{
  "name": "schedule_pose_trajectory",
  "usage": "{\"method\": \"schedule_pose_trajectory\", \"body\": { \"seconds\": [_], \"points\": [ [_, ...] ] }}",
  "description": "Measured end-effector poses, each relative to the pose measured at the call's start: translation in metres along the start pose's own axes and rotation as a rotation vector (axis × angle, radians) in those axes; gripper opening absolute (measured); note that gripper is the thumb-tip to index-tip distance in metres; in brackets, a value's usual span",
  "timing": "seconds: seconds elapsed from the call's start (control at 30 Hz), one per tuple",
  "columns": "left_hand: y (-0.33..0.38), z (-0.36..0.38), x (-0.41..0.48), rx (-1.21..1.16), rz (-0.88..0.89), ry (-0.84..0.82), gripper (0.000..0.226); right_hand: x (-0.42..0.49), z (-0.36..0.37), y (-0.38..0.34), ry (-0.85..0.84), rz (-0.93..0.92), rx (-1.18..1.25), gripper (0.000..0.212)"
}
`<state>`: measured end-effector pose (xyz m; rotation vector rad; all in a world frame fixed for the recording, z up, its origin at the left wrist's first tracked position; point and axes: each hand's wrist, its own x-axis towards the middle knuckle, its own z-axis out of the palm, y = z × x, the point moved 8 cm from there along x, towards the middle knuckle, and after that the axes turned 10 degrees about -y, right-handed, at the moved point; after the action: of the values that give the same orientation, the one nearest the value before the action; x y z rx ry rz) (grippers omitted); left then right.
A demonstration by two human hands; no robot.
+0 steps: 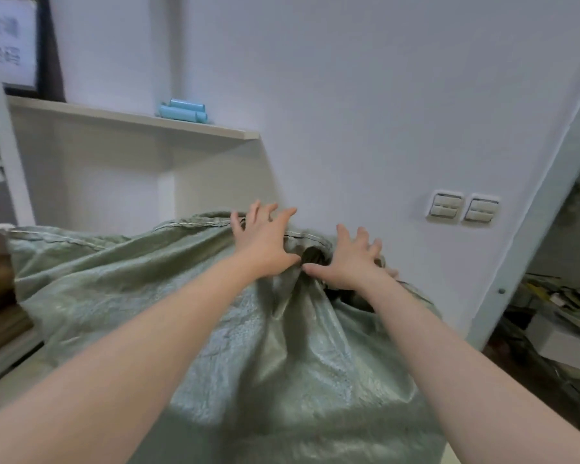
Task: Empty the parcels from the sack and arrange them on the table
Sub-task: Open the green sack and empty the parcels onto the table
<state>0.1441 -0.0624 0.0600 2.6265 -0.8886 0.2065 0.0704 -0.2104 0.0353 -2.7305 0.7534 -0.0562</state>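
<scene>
Sack (188,296) fills the middle of the view, bulky and crumpled; its gathered mouth (312,254) sits at the far top edge, a small dark gap only. Left hand (265,242) and right hand (354,262) rest on the fabric either side of that gap, fingers spread, thumbs nearly meeting. Air above the sack open up to the wall (382,95). Shelf (131,117) juts out upper left, blue rolls (183,110) on it; room beneath it. Wall switches (462,209) just right of the hands. Door frame (549,202) closes the right side; clutter on the floor (556,316) beyond.
</scene>
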Motion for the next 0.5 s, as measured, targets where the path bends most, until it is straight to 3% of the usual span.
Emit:
{"method": "schedule_pose_trajectory", "body": {
  "seconds": [0.27,0.5],
  "points": [
    [-0.115,-0.035,-0.052,0.061,-0.298,0.029,0.101,-0.029,0.034,-0.114,0.085,-0.261,-0.139,0.106],
    [-0.239,-0.050,-0.088,0.053,-0.397,-0.066,0.111,-0.040,0.080,-0.239,0.044,-0.426,-0.152,0.111]
  ]
}}
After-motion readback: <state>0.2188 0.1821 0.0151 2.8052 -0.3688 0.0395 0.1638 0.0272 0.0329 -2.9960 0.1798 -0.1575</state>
